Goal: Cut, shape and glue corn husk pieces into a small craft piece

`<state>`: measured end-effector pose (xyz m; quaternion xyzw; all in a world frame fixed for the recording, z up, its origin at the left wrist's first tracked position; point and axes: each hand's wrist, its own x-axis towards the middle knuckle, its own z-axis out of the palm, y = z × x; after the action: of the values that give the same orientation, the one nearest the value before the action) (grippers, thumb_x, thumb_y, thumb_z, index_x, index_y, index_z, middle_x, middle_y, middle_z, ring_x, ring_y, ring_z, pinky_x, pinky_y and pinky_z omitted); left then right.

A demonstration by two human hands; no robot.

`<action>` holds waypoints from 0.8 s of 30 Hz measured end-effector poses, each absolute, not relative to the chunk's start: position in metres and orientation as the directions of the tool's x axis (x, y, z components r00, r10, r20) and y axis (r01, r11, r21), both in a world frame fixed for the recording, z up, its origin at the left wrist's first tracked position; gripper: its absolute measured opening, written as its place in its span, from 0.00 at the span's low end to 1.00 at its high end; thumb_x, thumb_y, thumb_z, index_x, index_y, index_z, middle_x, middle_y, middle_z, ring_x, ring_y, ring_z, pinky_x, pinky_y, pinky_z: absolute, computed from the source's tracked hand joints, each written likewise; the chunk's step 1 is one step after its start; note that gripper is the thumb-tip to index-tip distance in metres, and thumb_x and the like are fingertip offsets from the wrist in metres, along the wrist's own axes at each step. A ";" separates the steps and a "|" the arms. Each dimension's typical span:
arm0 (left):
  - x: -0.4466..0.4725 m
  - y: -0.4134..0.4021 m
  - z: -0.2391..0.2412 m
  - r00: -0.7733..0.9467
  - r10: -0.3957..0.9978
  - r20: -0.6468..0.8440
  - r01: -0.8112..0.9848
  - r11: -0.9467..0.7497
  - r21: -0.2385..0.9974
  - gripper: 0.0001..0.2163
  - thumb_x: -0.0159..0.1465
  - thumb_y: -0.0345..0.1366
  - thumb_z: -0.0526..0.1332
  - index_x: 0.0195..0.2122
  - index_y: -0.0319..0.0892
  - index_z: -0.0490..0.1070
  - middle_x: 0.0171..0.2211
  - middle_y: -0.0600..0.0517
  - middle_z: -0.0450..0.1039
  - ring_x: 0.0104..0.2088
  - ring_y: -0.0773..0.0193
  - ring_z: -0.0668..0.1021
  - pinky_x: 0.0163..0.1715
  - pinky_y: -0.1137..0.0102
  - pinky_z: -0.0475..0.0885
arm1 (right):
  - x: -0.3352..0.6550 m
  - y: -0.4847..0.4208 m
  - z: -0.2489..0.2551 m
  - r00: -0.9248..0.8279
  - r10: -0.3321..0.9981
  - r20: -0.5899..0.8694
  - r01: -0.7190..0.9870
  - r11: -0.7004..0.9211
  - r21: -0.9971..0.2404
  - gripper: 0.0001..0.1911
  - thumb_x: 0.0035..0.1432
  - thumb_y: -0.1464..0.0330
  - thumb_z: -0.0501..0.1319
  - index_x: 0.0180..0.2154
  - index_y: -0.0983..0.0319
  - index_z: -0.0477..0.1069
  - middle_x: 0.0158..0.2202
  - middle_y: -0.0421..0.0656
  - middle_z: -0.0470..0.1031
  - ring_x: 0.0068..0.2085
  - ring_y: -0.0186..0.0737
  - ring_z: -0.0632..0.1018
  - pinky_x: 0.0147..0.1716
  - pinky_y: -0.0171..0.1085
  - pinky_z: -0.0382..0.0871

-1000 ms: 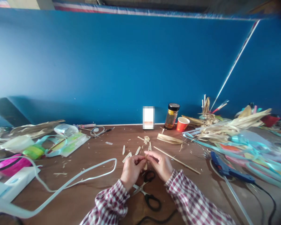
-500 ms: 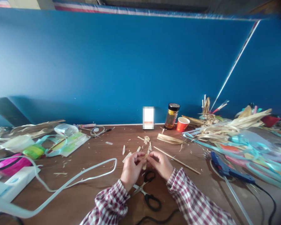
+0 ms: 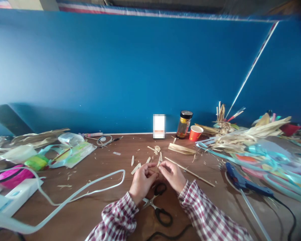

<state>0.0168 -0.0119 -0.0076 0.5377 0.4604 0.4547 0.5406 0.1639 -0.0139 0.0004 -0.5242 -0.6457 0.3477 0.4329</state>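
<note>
My left hand (image 3: pixel 141 180) and my right hand (image 3: pixel 174 175) meet above the brown table (image 3: pixel 95 207), fingertips pinched together on a small pale straw piece (image 3: pixel 157 165) held between them. Both sleeves are red-and-white checked. Black-handled scissors (image 3: pixel 157 205) lie on the table just under my wrists. Several short straw offcuts (image 3: pixel 140 163) lie scattered right behind my hands, and a long thin straw stick (image 3: pixel 189 171) runs diagonally to the right of my right hand.
A white cable (image 3: pixel 90 189) loops at the left. A blue glue gun (image 3: pixel 243 182) lies at the right beside light-blue ribbons (image 3: pixel 266 160) and dried husks (image 3: pixel 240 137). A jar (image 3: pixel 184 124) and red cup (image 3: pixel 196 133) stand by the blue wall.
My hands have crept slightly up and away from me. The fingers have reworked their pinch on the straw piece, which now shows less between them.
</note>
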 end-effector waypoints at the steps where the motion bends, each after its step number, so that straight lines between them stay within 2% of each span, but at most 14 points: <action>1: 0.017 -0.012 -0.007 0.157 0.988 -0.008 -0.004 0.009 1.000 0.17 0.50 0.33 0.65 0.41 0.35 0.69 0.20 0.55 0.72 0.21 0.68 0.73 0.23 0.74 0.67 | 0.164 -0.014 0.000 -0.083 0.980 0.183 0.360 0.201 -0.911 0.10 0.56 0.64 0.56 0.28 0.63 0.71 0.22 0.38 0.70 0.23 0.34 0.68 0.24 0.32 0.61; 8: 0.019 -0.013 -0.005 0.172 0.985 0.010 0.035 -0.016 0.999 0.18 0.50 0.36 0.65 0.42 0.35 0.69 0.19 0.55 0.72 0.22 0.67 0.74 0.24 0.73 0.68 | 0.164 -0.012 -0.004 -0.106 0.979 0.172 0.318 0.197 -0.927 0.09 0.56 0.64 0.57 0.27 0.63 0.70 0.22 0.38 0.69 0.23 0.33 0.68 0.24 0.32 0.61; 11: 0.008 -0.007 -0.001 0.201 0.979 0.044 0.154 -0.076 0.985 0.18 0.53 0.40 0.63 0.43 0.37 0.71 0.24 0.51 0.75 0.26 0.64 0.76 0.27 0.72 0.69 | 0.165 -0.012 -0.003 -0.058 0.978 0.199 0.331 0.207 -0.921 0.11 0.56 0.63 0.57 0.27 0.63 0.69 0.21 0.38 0.68 0.23 0.33 0.67 0.24 0.32 0.59; 12: 0.001 -0.004 0.001 0.151 0.985 0.090 0.228 -0.123 0.966 0.16 0.55 0.41 0.61 0.42 0.38 0.72 0.27 0.50 0.76 0.28 0.63 0.76 0.28 0.71 0.69 | 0.166 -0.012 -0.002 -0.037 0.977 0.211 0.329 0.211 -0.920 0.12 0.57 0.62 0.57 0.27 0.63 0.69 0.21 0.37 0.67 0.23 0.33 0.66 0.23 0.32 0.59; 14: -0.015 0.004 0.005 -0.007 0.979 0.203 0.467 -0.176 0.866 0.13 0.59 0.42 0.58 0.40 0.41 0.74 0.32 0.48 0.77 0.30 0.63 0.77 0.30 0.71 0.69 | 0.166 -0.012 -0.002 -0.001 0.973 0.232 0.322 0.220 -0.921 0.13 0.57 0.61 0.57 0.26 0.63 0.69 0.20 0.37 0.65 0.22 0.33 0.65 0.23 0.32 0.59; 15: -0.023 0.008 0.006 -0.073 0.965 0.252 0.610 -0.157 0.777 0.11 0.59 0.40 0.57 0.37 0.42 0.75 0.33 0.49 0.77 0.31 0.62 0.77 0.32 0.70 0.68 | 0.166 -0.012 -0.003 0.007 0.971 0.239 0.319 0.224 -0.921 0.13 0.56 0.61 0.57 0.26 0.63 0.69 0.19 0.36 0.64 0.22 0.32 0.65 0.22 0.32 0.59; 17: -0.035 0.013 0.006 -0.053 0.969 0.242 0.797 -0.105 0.595 0.09 0.59 0.38 0.56 0.34 0.44 0.75 0.32 0.49 0.77 0.33 0.61 0.76 0.32 0.70 0.67 | 0.166 -0.012 -0.004 0.008 0.971 0.239 0.322 0.224 -0.920 0.13 0.56 0.61 0.57 0.27 0.63 0.69 0.19 0.36 0.64 0.21 0.32 0.65 0.21 0.32 0.59; 20: -0.041 0.014 0.004 -0.022 0.982 0.187 0.901 -0.062 0.429 0.08 0.60 0.37 0.55 0.34 0.44 0.74 0.34 0.49 0.75 0.35 0.60 0.75 0.34 0.71 0.65 | 0.166 -0.012 -0.005 -0.008 0.973 0.232 0.346 0.220 -0.912 0.13 0.57 0.60 0.57 0.28 0.62 0.69 0.20 0.37 0.65 0.20 0.33 0.66 0.20 0.31 0.59; 24: -0.037 0.011 -0.002 0.020 0.996 0.086 0.949 -0.046 0.313 0.09 0.61 0.38 0.54 0.36 0.44 0.72 0.38 0.47 0.72 0.39 0.59 0.74 0.37 0.71 0.65 | 0.166 -0.013 -0.005 -0.008 0.972 0.236 0.371 0.222 -0.902 0.13 0.57 0.59 0.57 0.28 0.62 0.69 0.20 0.38 0.67 0.20 0.33 0.67 0.20 0.32 0.60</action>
<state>-0.0367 0.0107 -0.0025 0.7092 0.6856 0.1418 0.0837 0.1660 -0.0129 -0.0048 -0.5321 -0.6309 0.3257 0.4613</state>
